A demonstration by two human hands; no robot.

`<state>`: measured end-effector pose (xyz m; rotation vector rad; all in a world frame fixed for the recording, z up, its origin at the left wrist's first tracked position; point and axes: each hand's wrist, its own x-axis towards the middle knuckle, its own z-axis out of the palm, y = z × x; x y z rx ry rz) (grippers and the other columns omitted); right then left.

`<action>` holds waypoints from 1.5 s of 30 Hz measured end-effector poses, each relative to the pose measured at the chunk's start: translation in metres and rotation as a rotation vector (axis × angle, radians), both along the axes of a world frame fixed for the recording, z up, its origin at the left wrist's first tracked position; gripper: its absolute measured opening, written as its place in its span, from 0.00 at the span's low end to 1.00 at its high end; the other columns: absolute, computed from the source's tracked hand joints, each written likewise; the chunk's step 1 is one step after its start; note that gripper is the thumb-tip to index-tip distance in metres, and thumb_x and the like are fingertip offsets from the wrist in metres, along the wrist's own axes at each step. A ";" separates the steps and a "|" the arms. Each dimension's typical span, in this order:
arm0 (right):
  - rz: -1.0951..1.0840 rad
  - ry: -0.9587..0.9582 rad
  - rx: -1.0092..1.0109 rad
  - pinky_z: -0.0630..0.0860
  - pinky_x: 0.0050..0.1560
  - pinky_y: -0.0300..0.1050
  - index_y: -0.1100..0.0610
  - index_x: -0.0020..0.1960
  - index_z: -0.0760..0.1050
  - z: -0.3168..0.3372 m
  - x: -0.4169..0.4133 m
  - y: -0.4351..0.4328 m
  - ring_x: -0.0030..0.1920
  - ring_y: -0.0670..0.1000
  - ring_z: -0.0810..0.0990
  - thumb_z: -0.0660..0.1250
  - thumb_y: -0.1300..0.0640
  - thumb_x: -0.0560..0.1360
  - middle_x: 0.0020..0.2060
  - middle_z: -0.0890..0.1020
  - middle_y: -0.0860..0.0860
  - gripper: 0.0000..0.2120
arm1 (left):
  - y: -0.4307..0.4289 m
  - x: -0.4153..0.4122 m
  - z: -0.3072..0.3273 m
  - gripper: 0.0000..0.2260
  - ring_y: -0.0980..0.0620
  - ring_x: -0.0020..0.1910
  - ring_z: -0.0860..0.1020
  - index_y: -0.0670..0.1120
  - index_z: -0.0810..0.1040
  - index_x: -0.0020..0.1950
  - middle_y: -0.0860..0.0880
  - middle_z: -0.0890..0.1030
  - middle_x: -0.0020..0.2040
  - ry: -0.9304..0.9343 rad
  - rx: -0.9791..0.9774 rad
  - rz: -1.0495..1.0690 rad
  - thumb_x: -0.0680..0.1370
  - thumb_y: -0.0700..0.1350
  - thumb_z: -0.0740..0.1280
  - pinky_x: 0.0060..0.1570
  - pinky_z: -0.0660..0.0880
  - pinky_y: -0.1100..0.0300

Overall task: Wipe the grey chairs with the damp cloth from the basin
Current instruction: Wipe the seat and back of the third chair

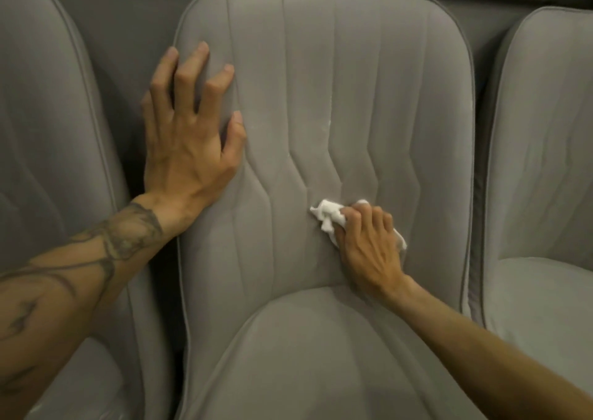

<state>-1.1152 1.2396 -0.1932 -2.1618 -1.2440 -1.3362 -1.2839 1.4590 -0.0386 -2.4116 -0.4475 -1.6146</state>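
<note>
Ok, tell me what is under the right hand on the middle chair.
A bunched white cloth, gripped by the right hand against the middle chair's backrest; its ends stick out on both sides of the hand. The cloth's middle and the upholstery beneath are covered.

Only one cam here: wide-angle, head-worn, looking forward and down from close up. The backrest of the middle grey chair (337, 82) fills most of the frame, with its seat running out at 6 o'clock. The left chair (48, 130) at 9 o'clock and the right chair (545, 162) at 3 o'clock are cropped by the edges. The left forearm (64, 291) crosses the edge at 8 o'clock, the right forearm (481, 339) at 4 o'clock.
</note>
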 end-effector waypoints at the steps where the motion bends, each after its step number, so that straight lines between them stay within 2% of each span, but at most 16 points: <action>1: 0.009 -0.019 0.003 0.66 0.50 0.54 0.57 0.58 0.70 0.013 0.008 0.001 0.46 0.60 0.71 0.60 0.52 0.82 0.52 0.74 0.58 0.09 | 0.000 0.000 -0.001 0.22 0.36 0.80 0.60 0.48 0.68 0.77 0.42 0.64 0.81 0.002 0.000 0.002 0.83 0.52 0.61 0.75 0.60 0.43; 4: -0.082 -0.014 0.217 0.63 0.49 0.53 0.56 0.57 0.69 0.070 0.036 0.017 0.47 0.58 0.68 0.61 0.52 0.82 0.52 0.69 0.57 0.09 | 0.000 0.000 -0.004 0.23 0.37 0.81 0.60 0.48 0.67 0.77 0.43 0.64 0.81 0.002 -0.002 0.003 0.83 0.52 0.61 0.75 0.60 0.43; 6: -0.123 0.003 0.309 0.63 0.49 0.54 0.56 0.56 0.69 0.075 0.036 0.019 0.47 0.58 0.68 0.58 0.50 0.83 0.52 0.71 0.57 0.09 | -0.002 0.000 -0.007 0.23 0.38 0.81 0.59 0.49 0.67 0.78 0.43 0.64 0.81 0.006 -0.012 -0.011 0.83 0.52 0.61 0.75 0.61 0.43; 7: -0.111 0.006 0.292 0.64 0.49 0.54 0.57 0.57 0.69 0.059 0.029 0.017 0.47 0.59 0.69 0.57 0.50 0.84 0.53 0.72 0.59 0.10 | -0.005 -0.002 -0.011 0.23 0.38 0.82 0.59 0.49 0.67 0.78 0.43 0.63 0.81 0.009 -0.022 -0.013 0.83 0.52 0.61 0.74 0.61 0.42; 10: -0.010 0.003 0.024 0.66 0.49 0.54 0.57 0.59 0.69 -0.002 -0.002 -0.006 0.46 0.60 0.71 0.57 0.51 0.84 0.52 0.74 0.59 0.10 | -0.014 -0.015 -0.034 0.24 0.37 0.83 0.57 0.48 0.67 0.79 0.43 0.62 0.82 0.026 -0.051 -0.010 0.83 0.51 0.61 0.74 0.62 0.40; 12: 0.012 -0.039 -0.088 0.66 0.49 0.53 0.56 0.59 0.68 0.001 0.005 -0.012 0.46 0.60 0.72 0.58 0.51 0.83 0.51 0.74 0.58 0.10 | -0.023 -0.027 -0.060 0.24 0.37 0.83 0.56 0.48 0.68 0.79 0.42 0.61 0.83 0.050 -0.063 -0.008 0.83 0.51 0.61 0.74 0.62 0.39; 16: -0.074 -0.052 0.167 0.62 0.50 0.52 0.55 0.57 0.68 0.074 0.041 0.008 0.47 0.58 0.68 0.60 0.51 0.81 0.52 0.69 0.56 0.09 | -0.034 -0.045 -0.109 0.23 0.35 0.83 0.56 0.46 0.70 0.78 0.40 0.63 0.82 0.063 -0.058 -0.033 0.82 0.48 0.62 0.78 0.59 0.40; 19: -0.103 0.018 0.270 0.64 0.51 0.52 0.56 0.57 0.68 0.057 0.032 0.013 0.48 0.58 0.69 0.60 0.51 0.82 0.53 0.71 0.57 0.09 | -0.034 -0.049 -0.121 0.23 0.34 0.83 0.57 0.45 0.70 0.78 0.39 0.63 0.81 0.046 -0.050 -0.068 0.82 0.47 0.61 0.80 0.57 0.42; 22: -0.028 -0.028 0.003 0.67 0.49 0.56 0.59 0.59 0.73 -0.010 0.003 -0.004 0.46 0.61 0.73 0.59 0.51 0.84 0.52 0.76 0.61 0.12 | -0.035 -0.048 -0.122 0.23 0.34 0.83 0.57 0.44 0.70 0.78 0.39 0.63 0.81 0.031 -0.056 -0.055 0.82 0.47 0.61 0.81 0.56 0.44; 25: 0.076 -0.163 -0.234 0.67 0.48 0.53 0.58 0.58 0.74 -0.003 0.017 -0.015 0.45 0.60 0.75 0.57 0.50 0.84 0.49 0.76 0.57 0.13 | -0.036 -0.047 -0.124 0.23 0.34 0.83 0.57 0.44 0.70 0.77 0.40 0.62 0.81 0.021 -0.059 -0.066 0.82 0.47 0.61 0.81 0.55 0.46; 28: 0.010 -0.116 -0.023 0.65 0.50 0.53 0.57 0.58 0.70 0.035 0.039 0.001 0.46 0.59 0.70 0.58 0.49 0.83 0.52 0.71 0.57 0.12 | -0.034 -0.047 -0.125 0.23 0.34 0.83 0.57 0.44 0.70 0.77 0.41 0.61 0.82 0.007 -0.057 -0.067 0.82 0.47 0.61 0.81 0.54 0.48; 31: -0.021 0.044 0.198 0.66 0.52 0.54 0.57 0.59 0.70 0.012 0.019 0.009 0.47 0.60 0.70 0.59 0.51 0.84 0.54 0.72 0.59 0.10 | -0.034 -0.048 -0.123 0.23 0.35 0.83 0.56 0.45 0.70 0.78 0.42 0.61 0.82 0.000 -0.060 -0.071 0.82 0.47 0.61 0.81 0.54 0.49; 34: 0.093 -0.028 -0.117 0.66 0.48 0.54 0.58 0.58 0.73 -0.038 -0.004 -0.007 0.44 0.60 0.73 0.59 0.51 0.84 0.51 0.75 0.59 0.12 | -0.035 -0.048 -0.122 0.23 0.35 0.83 0.57 0.45 0.70 0.78 0.41 0.62 0.82 0.003 -0.077 -0.069 0.82 0.47 0.61 0.80 0.56 0.47; 36: 0.160 -0.060 -0.237 0.66 0.48 0.53 0.57 0.58 0.73 -0.037 0.006 -0.012 0.44 0.60 0.74 0.58 0.50 0.83 0.51 0.74 0.57 0.12 | -0.036 -0.048 -0.122 0.23 0.35 0.83 0.57 0.44 0.70 0.77 0.41 0.62 0.82 0.002 -0.071 -0.064 0.82 0.47 0.62 0.80 0.56 0.47; 41: 0.031 0.068 0.068 0.66 0.50 0.53 0.56 0.58 0.71 -0.033 0.008 0.004 0.47 0.59 0.70 0.57 0.50 0.84 0.53 0.72 0.56 0.10 | -0.035 -0.046 -0.121 0.24 0.35 0.83 0.56 0.44 0.71 0.77 0.41 0.62 0.82 0.006 -0.062 -0.066 0.81 0.47 0.62 0.80 0.54 0.50; 45: 0.142 -0.004 -0.191 0.67 0.49 0.52 0.56 0.57 0.71 -0.050 0.000 -0.005 0.45 0.59 0.73 0.57 0.49 0.84 0.50 0.73 0.55 0.11 | -0.035 -0.047 -0.119 0.24 0.35 0.83 0.56 0.44 0.71 0.77 0.41 0.63 0.82 0.002 -0.065 -0.061 0.81 0.47 0.62 0.81 0.54 0.49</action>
